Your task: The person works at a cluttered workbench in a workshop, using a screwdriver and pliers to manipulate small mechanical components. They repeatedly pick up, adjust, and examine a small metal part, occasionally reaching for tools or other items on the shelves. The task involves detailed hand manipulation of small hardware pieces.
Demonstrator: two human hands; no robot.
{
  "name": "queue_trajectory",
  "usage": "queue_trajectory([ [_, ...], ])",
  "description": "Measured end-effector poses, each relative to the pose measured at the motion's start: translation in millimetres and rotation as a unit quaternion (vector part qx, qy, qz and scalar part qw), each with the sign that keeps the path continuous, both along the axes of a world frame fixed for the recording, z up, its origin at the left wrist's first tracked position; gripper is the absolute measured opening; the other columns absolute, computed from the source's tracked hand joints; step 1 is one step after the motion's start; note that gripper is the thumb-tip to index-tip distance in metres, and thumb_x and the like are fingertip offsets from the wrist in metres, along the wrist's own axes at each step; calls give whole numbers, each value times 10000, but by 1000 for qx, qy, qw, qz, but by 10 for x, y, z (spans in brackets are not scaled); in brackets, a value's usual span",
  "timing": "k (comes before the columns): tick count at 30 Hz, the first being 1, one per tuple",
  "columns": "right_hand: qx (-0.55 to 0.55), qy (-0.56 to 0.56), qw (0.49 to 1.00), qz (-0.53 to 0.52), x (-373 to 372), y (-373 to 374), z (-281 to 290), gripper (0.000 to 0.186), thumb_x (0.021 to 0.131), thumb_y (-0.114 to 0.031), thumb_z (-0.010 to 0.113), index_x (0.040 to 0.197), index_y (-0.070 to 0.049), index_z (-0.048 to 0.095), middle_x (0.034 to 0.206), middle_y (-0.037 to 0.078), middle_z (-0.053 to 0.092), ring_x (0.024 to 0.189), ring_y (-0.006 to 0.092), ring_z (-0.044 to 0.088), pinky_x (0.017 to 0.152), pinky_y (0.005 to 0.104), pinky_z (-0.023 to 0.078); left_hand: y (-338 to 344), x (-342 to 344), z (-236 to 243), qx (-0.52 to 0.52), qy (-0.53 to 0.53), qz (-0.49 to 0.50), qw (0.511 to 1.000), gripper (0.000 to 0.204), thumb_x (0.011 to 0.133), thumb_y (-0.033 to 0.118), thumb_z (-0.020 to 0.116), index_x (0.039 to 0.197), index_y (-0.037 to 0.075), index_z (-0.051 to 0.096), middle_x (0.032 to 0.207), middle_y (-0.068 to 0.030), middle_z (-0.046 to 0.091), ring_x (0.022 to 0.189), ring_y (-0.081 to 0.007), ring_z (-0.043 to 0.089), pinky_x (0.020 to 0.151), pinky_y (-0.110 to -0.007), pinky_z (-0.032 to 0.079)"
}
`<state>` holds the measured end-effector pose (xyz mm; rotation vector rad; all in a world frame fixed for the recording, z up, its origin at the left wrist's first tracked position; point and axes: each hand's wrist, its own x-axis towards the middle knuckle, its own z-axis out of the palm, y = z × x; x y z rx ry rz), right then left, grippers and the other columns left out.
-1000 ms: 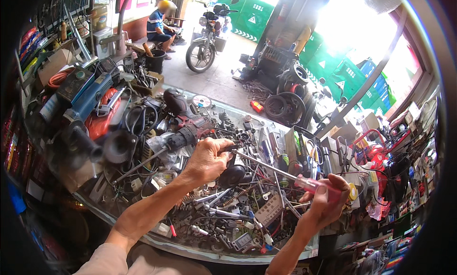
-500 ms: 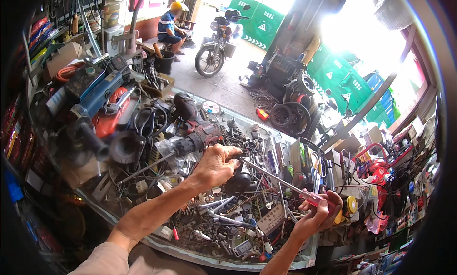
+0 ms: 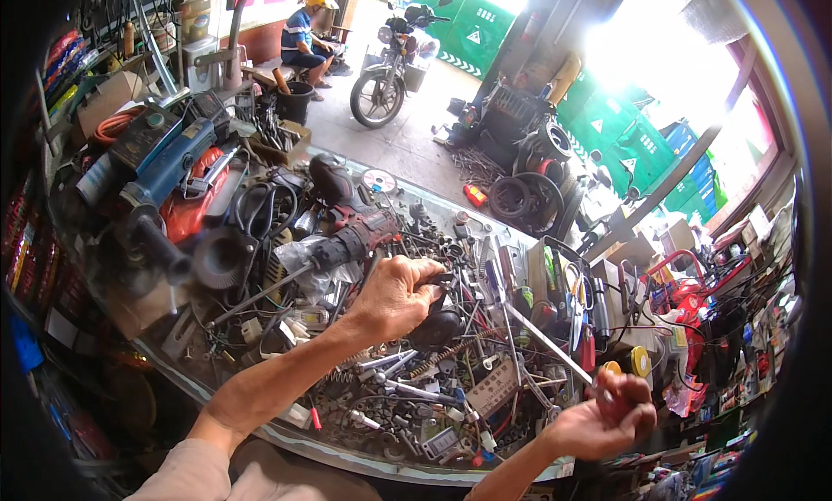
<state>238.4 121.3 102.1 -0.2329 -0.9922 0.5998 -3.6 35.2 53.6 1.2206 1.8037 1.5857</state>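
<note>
My left hand [image 3: 397, 300] is closed, pinching a small black part [image 3: 445, 279] over the middle of the cluttered bench. Just under those fingers is a round black piece [image 3: 436, 329]; whether it is joined to the held part I cannot tell. My right hand [image 3: 604, 421], lower right, is wrapped round the handle of a long-shafted screwdriver [image 3: 548, 343]. Its shaft slants up and left, the tip apart from the black part. Fingers mostly cover the handle, and the hand is a little blurred.
A red and black power drill [image 3: 355, 241] with a long bit lies left of my left hand. Loose screws, springs and metal parts cover the glass-topped bench [image 3: 286, 445]. Scissors [image 3: 575, 293] stand at its right. Beyond are tyres [image 3: 537, 198], a motorcycle [image 3: 386, 76] and a seated person [image 3: 303, 46].
My right hand has drawn back to the right and toward me. The screwdriver tip has come away from the black part; my left hand stays nearly in place.
</note>
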Motion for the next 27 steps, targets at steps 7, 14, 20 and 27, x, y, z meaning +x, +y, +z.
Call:
queue_trajectory([
  [7,198,-456,844,-198,-215,-513,76,89,877,-43,611,932,27,624,738,110,626,564,184,564,534,349,460,-122,241,227,-3,38,-45,998,284,870,22,648,1149,-34,652,991,-127,713,703,-100,623,641,-259,529],
  [14,37,-636,770,-50,-539,-350,-288,179,879,-118,673,979,0,581,788,149,610,586,328,604,497,409,461,-118,468,174,22,81,-105,991,295,833,51,588,1099,-64,641,937,-269,663,886,-371,673,776,-398,524],
  [20,10,-669,738,-84,-602,-351,-336,121,884,-109,655,880,2,605,723,151,606,584,317,606,531,411,458,-56,488,44,14,83,-90,992,247,826,62,558,1028,-40,658,889,-265,652,850,-414,653,758,-440,519],
  [27,14,-717,696,-40,-585,-301,-417,144,914,-142,606,953,-12,559,824,176,586,645,368,606,544,440,459,-2,434,-87,-37,102,-111,988,340,832,45,560,1147,-66,628,877,-256,674,781,-292,699,716,-356,527],
])
